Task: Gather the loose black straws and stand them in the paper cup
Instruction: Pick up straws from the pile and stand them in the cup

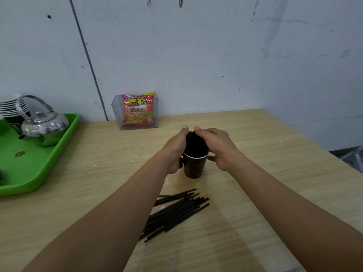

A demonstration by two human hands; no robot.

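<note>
A dark brown paper cup (194, 167) stands upright in the middle of the wooden table (275, 173). A thick bundle of black straws (194, 144) stands in it, their tops well above the rim. My left hand (176, 149) and my right hand (217, 148) cup the bundle from either side, fingers curled round the straws, fingertips almost meeting at the top. Nearer to me, a loose pile of several black straws (176, 213) lies flat on the table, partly hidden under my left forearm.
A green tray (39, 169) at the left edge carries a steel kettle (44, 127) and a stack of paper cups (11, 107). A clear holder with a red French Fries packet (138, 110) stands against the back wall. The table's right edge drops away at the far right.
</note>
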